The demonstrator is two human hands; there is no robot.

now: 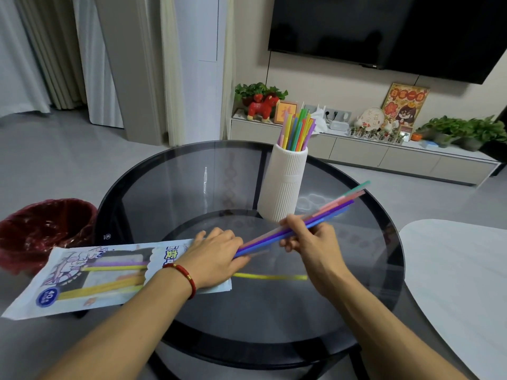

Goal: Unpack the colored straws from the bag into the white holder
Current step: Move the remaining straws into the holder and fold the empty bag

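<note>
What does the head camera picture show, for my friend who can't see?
The right hand pulls a bunch of straws from the bag, which the left hand presses flat on the glass table. Behind stands a white holder with straws inside.

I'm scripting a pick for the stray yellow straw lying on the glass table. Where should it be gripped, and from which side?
Pinch the yellow straw near its bare right end, from above. It lies flat on the glass table, so only a top-down pinch across its thin width fits. Its left end runs under the left hand and the bag.
</note>
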